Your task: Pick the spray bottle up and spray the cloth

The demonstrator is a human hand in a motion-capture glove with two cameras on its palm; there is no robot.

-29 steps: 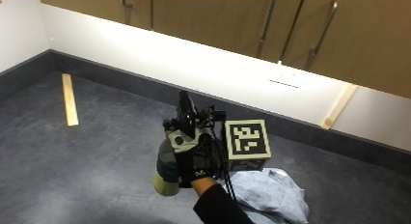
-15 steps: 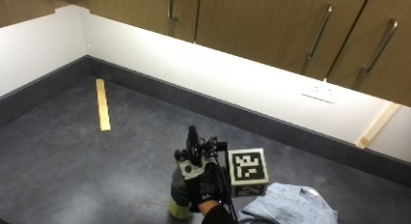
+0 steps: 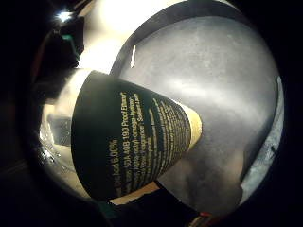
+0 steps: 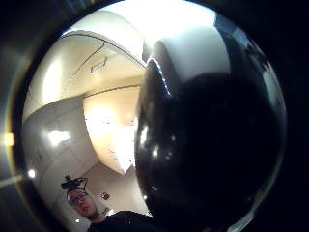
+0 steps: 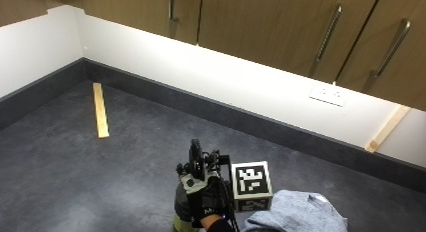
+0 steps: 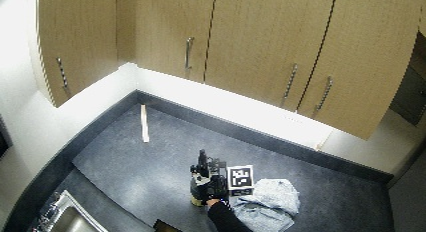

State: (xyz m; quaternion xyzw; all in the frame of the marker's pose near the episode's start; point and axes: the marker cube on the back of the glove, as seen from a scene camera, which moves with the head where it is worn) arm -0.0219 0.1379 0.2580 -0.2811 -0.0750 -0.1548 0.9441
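Well off to the hand's far left, a pale wooden strip lay flat on the dark grey counter, playing no part in the job.

Next came the spray bottle, standing on the counter by the look of it, though whether its base touched could not be told. Its dark label with pale print filled the little-finger palm view, so the body sat close against the palm. The gloved right hand was wrapped round the bottle from its right side, fingers curled about the upper body, with the black trigger head rising above the knuckles. Whether a finger lay on the trigger could not be made out.

To the hand's right, past the wrist, the grey cloth sat bunched on the counter, near the hand but apart from the bottle.

To do the step well, the judgement was this: the grip looked already taken, so the bottle wanted lifting straight up and keeping upright so the dip tube would stay fed. The nozzle's heading could not be read from these views; it probably needed turning rightward toward the cloth, with a finger settled on the trigger before squeezing. Spraying short of the cloth would only wet the counter.
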